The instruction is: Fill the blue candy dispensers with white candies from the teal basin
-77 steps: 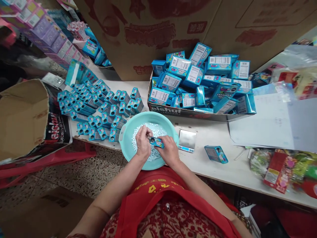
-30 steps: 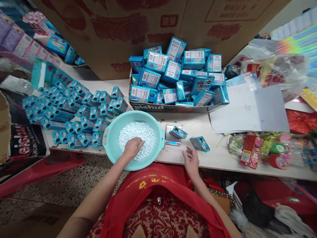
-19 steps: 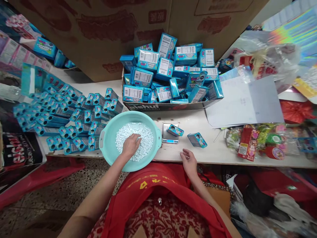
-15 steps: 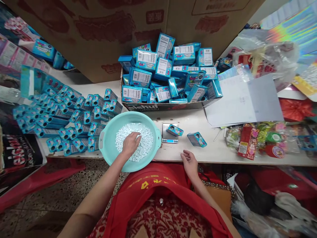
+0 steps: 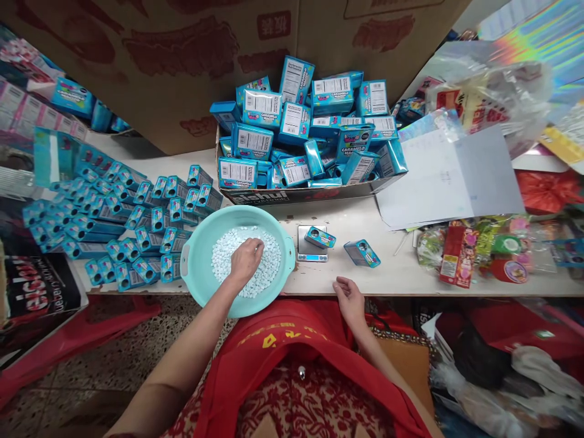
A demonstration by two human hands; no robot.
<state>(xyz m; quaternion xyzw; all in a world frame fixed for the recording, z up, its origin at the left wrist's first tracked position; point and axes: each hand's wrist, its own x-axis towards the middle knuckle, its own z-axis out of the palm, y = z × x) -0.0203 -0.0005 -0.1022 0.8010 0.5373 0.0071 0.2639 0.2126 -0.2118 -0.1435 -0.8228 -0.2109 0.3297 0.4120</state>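
Note:
My left hand [image 5: 246, 261] is inside a turquoise basin [image 5: 194, 277], over a heap of small white candies [image 5: 264, 274]. Its fingers are curled together, apparently round a few candies; the fingertips are partly hidden. At the table's front edge my right hand [image 5: 350, 298] rests with loosely bent fingers apart, holding nothing. Between the basin and that hand, a blue candy box [image 5: 320, 237] lies on a small digital scale [image 5: 312, 258] with a lit display. Another blue box [image 5: 362, 253], a round hole in its end, lies on the table right of the scale.
Behind the scale, a carton [image 5: 296, 194] overflows with blue boxes. Many open-holed blue boxes [image 5: 150, 225] stand crowded left of the basin. White papers [image 5: 433, 176], a red packet [image 5: 457, 255] and plastic-wrapped sweets lie on the right. A large cardboard box [image 5: 182, 61] closes off the back.
My left hand has moved slightly to the right and up within the basin, its fingers more gathered. My right hand stays in place. The whole view has shifted slightly.

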